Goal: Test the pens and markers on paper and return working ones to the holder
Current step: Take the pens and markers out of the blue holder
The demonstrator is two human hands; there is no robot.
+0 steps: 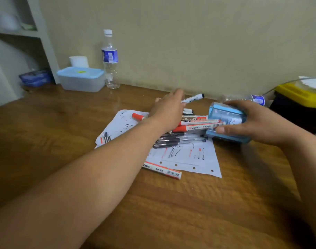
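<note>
Both hands are busy over the pile. The left hand (pixel 168 108) is reaching across the sheets and pinching a black-capped marker (pixel 194 98), which is sticking out to the right of its fingers. The right hand (pixel 258 121) is gripping the blue holder (pixel 225 115), with its fingers curling over the top and its thumb pressing on the near edge.

A wooden table (pixel 189 212) is carrying everything. White paper (pixel 189 164) is lying at its middle, covered in red and black test strokes and punched with holes along its near edge. At the back left a clear plastic box (pixel 81 81) with a pale blue lid is sitting just beside an upright water bottle (pixel 109 56).

The holder is lying tipped on its side at the right edge of the paper, its mouth facing left. Several red markers (pixel 198 125) are pointing into that mouth (how far inside they are reaching is hidden). Just in front of them a row of black pens (pixel 175 140) is resting on the paper. One red-and-white marker (pixel 162 170) is lying apart at the paper's near left edge, and a red-capped marker (pixel 137 116) is showing beyond the left forearm.
</note>
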